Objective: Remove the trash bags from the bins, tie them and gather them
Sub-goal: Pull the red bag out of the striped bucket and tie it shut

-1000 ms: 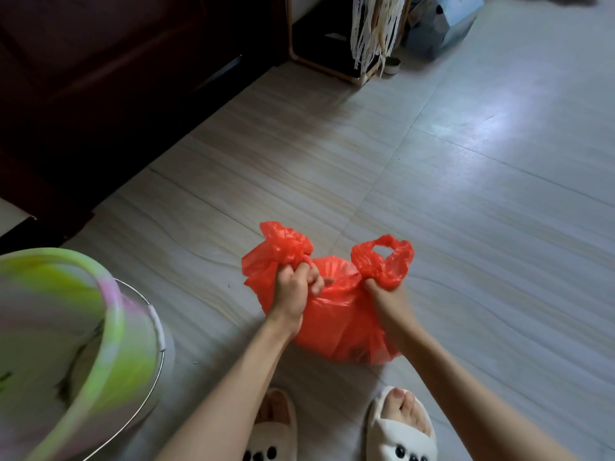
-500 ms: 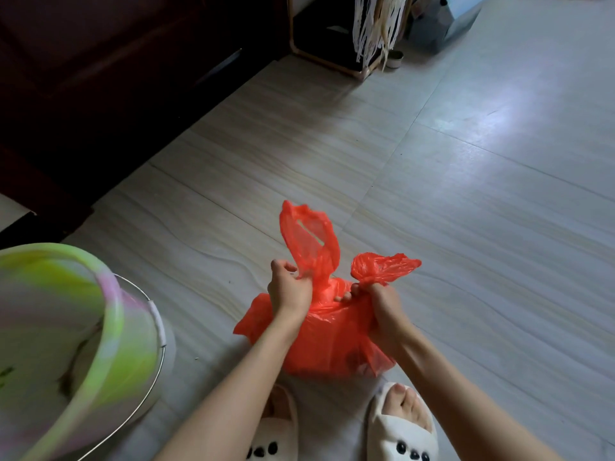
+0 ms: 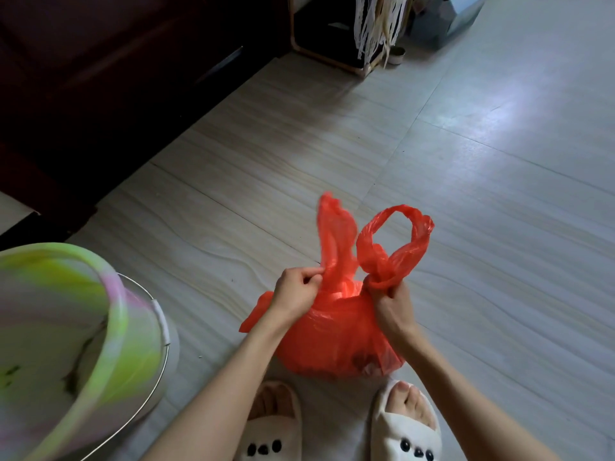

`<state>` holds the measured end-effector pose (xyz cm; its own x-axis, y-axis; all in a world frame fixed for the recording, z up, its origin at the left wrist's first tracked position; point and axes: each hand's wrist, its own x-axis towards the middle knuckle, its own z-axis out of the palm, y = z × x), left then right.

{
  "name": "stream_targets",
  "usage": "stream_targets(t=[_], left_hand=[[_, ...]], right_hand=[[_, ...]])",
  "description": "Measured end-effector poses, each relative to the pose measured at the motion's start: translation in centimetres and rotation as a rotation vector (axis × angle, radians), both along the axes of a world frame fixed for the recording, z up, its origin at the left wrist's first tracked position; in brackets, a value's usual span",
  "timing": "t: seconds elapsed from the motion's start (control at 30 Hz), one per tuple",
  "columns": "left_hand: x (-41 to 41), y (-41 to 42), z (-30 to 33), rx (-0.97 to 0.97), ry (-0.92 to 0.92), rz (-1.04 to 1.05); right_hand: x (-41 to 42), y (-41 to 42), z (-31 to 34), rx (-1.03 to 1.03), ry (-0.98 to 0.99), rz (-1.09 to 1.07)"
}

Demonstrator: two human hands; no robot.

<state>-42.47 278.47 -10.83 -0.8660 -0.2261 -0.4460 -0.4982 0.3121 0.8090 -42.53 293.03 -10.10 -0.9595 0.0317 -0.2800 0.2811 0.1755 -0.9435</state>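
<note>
The thin red plastic trash bag (image 3: 336, 337), bulging with its load, sits on the pale tiled floor (image 3: 499, 227) just in front of the person's two cream slippers (image 3: 407, 434), already out of the green-and-pink marbled plastic bin (image 3: 66, 354) that stands to the left, near but apart from it. The step in hand looks to be the tying. The left hand (image 3: 296, 292) pinches the base of the left handle loop (image 3: 334, 241) between thumb and curled fingers, and that loop stands upright and flattened. The right hand (image 3: 392, 306) has its fingers closed round the gathered neck of the right handle loop (image 3: 396, 244), which opens into a wide ring above the fist. The two loops are close together but not yet crossed. The next move probably calls for passing one loop over and under the other, then pulling both outward to cinch the mouth shut, with steady tension so the thin film does not tear.
</note>
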Motion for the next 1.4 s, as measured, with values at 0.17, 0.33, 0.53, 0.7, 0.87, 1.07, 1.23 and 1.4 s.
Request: stream_targets(t=[0.17,0.33,0.53,0.7,0.87,1.07,1.23,1.4], left_hand=[[-0.5,0.3,-0.6,-0.285,-0.149,0.054],[-0.6,0.4,-0.1,-0.439,-0.05,-0.102],[0.6,0.3,0.0,-0.59,0.089,-0.368],[1.2,-0.5,0.5,0.14,0.231,0.082],[2.0,-1.6,1.0,0.221,0.189,-0.125],[1.9,-1.2,0.9,-0.07,0.202,-0.38],[1.2,-1.1,0.3,-0.263,0.07,-0.294],[1.5,-0.7,0.3,-0.222,0.131,-0.209]], right_hand=[[0.0,-0.4,0.1,-0.056,-0.086,0.103],[-0.2,-0.7,0.6,-0.085,-0.036,0.065],[-0.2,-0.9,0.5,0.226,0.161,0.272],[-0.8,0.3,-1.6,0.655,0.097,0.431],[-0.3,0.6,-1.3,0.612,0.136,0.257],[-0.5,-0.9,0.7,0.305,0.177,0.196],[0.1,-1.0,-0.1,0.418,0.213,0.381],[0.1,-1.6,-1.1,0.488,0.114,0.508]])
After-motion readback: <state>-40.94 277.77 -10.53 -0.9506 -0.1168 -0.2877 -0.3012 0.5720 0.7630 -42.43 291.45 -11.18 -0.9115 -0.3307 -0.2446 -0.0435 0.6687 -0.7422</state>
